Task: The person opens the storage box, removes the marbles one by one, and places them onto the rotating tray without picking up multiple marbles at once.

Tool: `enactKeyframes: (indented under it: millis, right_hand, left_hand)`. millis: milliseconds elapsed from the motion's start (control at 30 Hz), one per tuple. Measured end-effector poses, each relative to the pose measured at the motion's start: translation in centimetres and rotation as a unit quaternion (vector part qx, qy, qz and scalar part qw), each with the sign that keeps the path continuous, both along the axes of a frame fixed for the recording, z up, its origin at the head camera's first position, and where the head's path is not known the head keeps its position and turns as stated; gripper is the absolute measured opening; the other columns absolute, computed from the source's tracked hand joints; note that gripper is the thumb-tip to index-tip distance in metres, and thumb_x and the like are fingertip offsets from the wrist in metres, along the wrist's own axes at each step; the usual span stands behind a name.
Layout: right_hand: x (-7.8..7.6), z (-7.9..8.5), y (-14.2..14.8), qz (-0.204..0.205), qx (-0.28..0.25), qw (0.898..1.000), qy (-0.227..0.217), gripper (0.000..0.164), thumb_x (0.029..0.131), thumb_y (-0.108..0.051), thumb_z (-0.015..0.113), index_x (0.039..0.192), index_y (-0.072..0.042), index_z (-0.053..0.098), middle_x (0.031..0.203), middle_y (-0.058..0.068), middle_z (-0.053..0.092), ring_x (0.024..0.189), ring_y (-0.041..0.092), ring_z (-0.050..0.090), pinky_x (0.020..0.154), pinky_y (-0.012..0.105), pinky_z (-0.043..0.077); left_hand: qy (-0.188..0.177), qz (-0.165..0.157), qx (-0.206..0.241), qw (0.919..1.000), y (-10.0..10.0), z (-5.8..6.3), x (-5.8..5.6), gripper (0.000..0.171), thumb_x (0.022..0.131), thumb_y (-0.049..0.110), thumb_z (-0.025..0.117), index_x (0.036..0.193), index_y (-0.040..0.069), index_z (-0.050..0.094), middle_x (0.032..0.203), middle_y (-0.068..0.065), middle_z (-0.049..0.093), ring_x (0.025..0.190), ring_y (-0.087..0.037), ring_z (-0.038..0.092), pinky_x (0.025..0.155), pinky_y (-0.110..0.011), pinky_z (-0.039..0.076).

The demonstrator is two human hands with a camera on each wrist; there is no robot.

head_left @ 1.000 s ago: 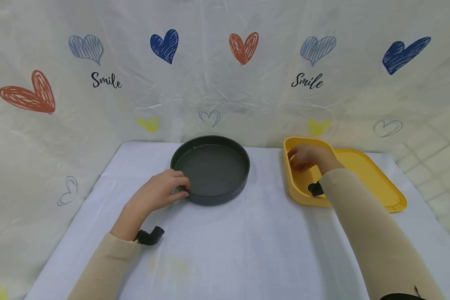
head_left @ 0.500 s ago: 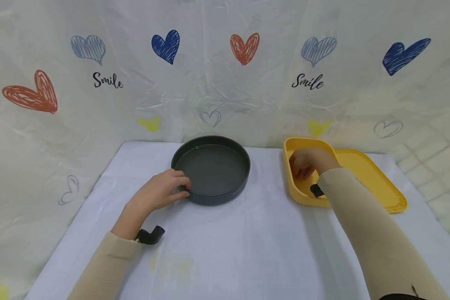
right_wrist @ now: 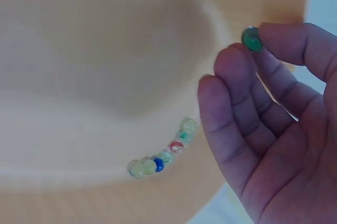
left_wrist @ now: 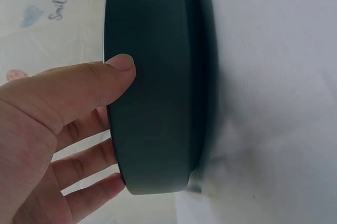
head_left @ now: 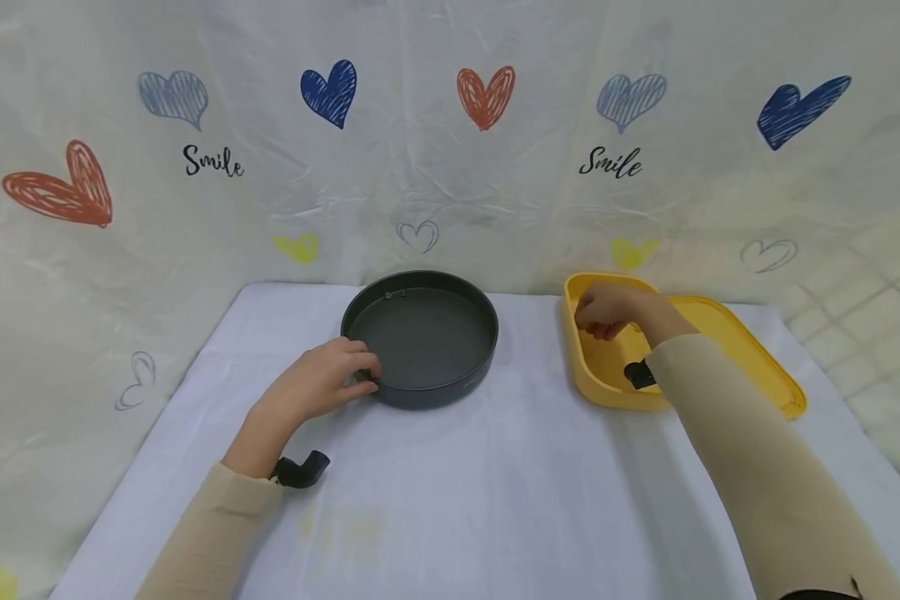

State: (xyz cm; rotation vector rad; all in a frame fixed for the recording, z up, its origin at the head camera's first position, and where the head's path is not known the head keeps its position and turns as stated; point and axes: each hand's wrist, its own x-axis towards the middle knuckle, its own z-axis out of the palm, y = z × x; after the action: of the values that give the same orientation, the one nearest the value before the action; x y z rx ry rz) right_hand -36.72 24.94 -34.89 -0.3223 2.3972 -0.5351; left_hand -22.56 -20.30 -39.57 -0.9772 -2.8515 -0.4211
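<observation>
My left hand [head_left: 318, 379] grips the near-left rim of a round dark pan [head_left: 423, 342], its thumb on the outer wall in the left wrist view and the other fingers over the rim. Several small greenish marbles [head_left: 395, 293] lie inside the pan along its far-left wall. Over the far-left part of a yellow plastic box [head_left: 606, 367], my right hand [head_left: 611, 308] pinches a green glass marble [right_wrist: 252, 39] between thumb and fingertips. In the right wrist view, a curved row of glass marbles [right_wrist: 175, 146], clear, green, red and blue, lies along the box's inner edge.
A yellow lid [head_left: 727, 325] lies on the white tablecloth [head_left: 450, 500] to the right of the box, partly behind the right forearm. Behind the table hangs a pale sheet [head_left: 420, 192] printed with hearts and words. Tablecloth separates pan and box.
The right hand dipped lower into the box half a second ago and has now risen a little, with the marble in its fingers. The left hand stays on the pan's rim.
</observation>
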Motion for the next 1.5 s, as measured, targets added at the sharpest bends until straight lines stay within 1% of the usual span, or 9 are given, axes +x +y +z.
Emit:
enactKeyframes:
  millis: [233, 433, 567, 700, 867, 1000, 1200, 1433, 1500]
  right_hand:
    - [0.7, 1.1, 0.3, -0.046, -0.048, 0.997, 0.050, 0.026, 0.095, -0.021, 0.059, 0.098, 0.005, 0.065, 0.085, 0.012, 0.066, 0.075, 0.021, 0.065, 0.073, 0.038, 0.059]
    - [1.6, 1.7, 0.1, -0.095, -0.105, 0.986, 0.092, 0.029, 0.100, -0.020, 0.054, 0.111, 0.006, 0.055, 0.094, 0.016, 0.064, 0.079, 0.023, 0.062, 0.077, 0.036, 0.058]
    - [1.9, 1.7, -0.4, -0.135, -0.156, 0.973, 0.100, 0.034, 0.103, -0.023, 0.053, 0.123, 0.005, 0.053, 0.106, 0.017, 0.063, 0.086, 0.025, 0.062, 0.081, 0.035, 0.058]
    - [2.3, 1.5, -1.2, -0.174, -0.230, 0.952, 0.101, 0.035, 0.102, -0.022, 0.054, 0.126, 0.003, 0.054, 0.106, 0.011, 0.065, 0.089, 0.025, 0.063, 0.083, 0.033, 0.058]
    - [3.3, 1.0, -2.6, -0.191, -0.334, 0.918, 0.090, 0.027, 0.101, -0.019, 0.056, 0.121, -0.002, 0.056, 0.100, 0.002, 0.067, 0.089, 0.020, 0.065, 0.083, 0.030, 0.058]
    - [4.3, 0.4, -4.0, -0.198, -0.417, 0.884, 0.077, 0.019, 0.102, -0.018, 0.056, 0.116, -0.005, 0.058, 0.104, 0.005, 0.067, 0.088, 0.021, 0.066, 0.083, 0.028, 0.058]
    - [5.3, -0.3, -6.5, -0.202, -0.537, 0.818, 0.045, 0.014, 0.101, -0.015, 0.059, 0.112, -0.007, 0.061, 0.101, 0.006, 0.067, 0.086, 0.021, 0.065, 0.083, 0.029, 0.058]
    - [5.5, 0.1, -9.1, -0.184, -0.616, 0.765, 0.028, 0.011, 0.101, -0.012, 0.059, 0.110, -0.007, 0.062, 0.098, 0.008, 0.067, 0.084, 0.020, 0.064, 0.085, 0.031, 0.058]
    - [5.5, 0.2, -9.6, -0.183, -0.638, 0.748, 0.026, 0.012, 0.100, -0.012, 0.060, 0.111, -0.006, 0.062, 0.097, 0.008, 0.067, 0.084, 0.020, 0.064, 0.085, 0.031, 0.058]
  left_hand:
    - [0.002, 0.004, -0.003, 1.0000, -0.1, 0.0, -0.1, 0.012, 0.086, 0.021, 0.080, 0.092, 0.025, 0.071, 0.092, 0.009, 0.063, 0.086, -0.012, 0.056, 0.076, -0.032, 0.050]
    - [0.003, 0.000, -0.002, 1.0000, 0.0, 0.0, 0.0, 0.012, 0.085, 0.020, 0.081, 0.093, 0.025, 0.071, 0.092, 0.009, 0.063, 0.086, -0.012, 0.057, 0.077, -0.032, 0.050]
    - [0.001, 0.000, -0.004, 1.0000, 0.1, 0.0, 0.1, 0.012, 0.086, 0.020, 0.080, 0.093, 0.025, 0.072, 0.093, 0.009, 0.063, 0.087, -0.012, 0.058, 0.077, -0.033, 0.051]
    - [-0.002, 0.002, -0.006, 1.0000, 0.1, 0.1, 0.2, 0.011, 0.086, 0.022, 0.080, 0.093, 0.025, 0.072, 0.093, 0.009, 0.063, 0.088, -0.013, 0.059, 0.076, -0.033, 0.051]
    - [-0.002, 0.001, -0.004, 1.0000, 0.2, 0.3, 0.3, 0.012, 0.086, 0.021, 0.080, 0.093, 0.024, 0.072, 0.093, 0.008, 0.063, 0.087, -0.014, 0.059, 0.076, -0.033, 0.051]
    - [0.003, -0.003, -0.004, 1.0000, 0.2, 0.4, 0.4, 0.012, 0.085, 0.020, 0.081, 0.092, 0.024, 0.072, 0.092, 0.008, 0.063, 0.086, -0.014, 0.059, 0.075, -0.033, 0.051]
    - [0.005, -0.002, -0.011, 0.9999, 0.2, 0.4, 0.2, 0.011, 0.086, 0.022, 0.080, 0.093, 0.024, 0.072, 0.092, 0.008, 0.063, 0.086, -0.012, 0.058, 0.075, -0.032, 0.051]
    - [0.006, -0.005, -0.008, 0.9999, 0.1, 0.1, 0.0, 0.011, 0.086, 0.022, 0.080, 0.093, 0.024, 0.072, 0.092, 0.008, 0.063, 0.086, -0.013, 0.059, 0.075, -0.032, 0.051]
    - [0.005, -0.002, -0.008, 1.0000, 0.1, 0.0, 0.0, 0.011, 0.086, 0.022, 0.080, 0.093, 0.025, 0.072, 0.093, 0.008, 0.063, 0.087, -0.012, 0.059, 0.076, -0.032, 0.051]
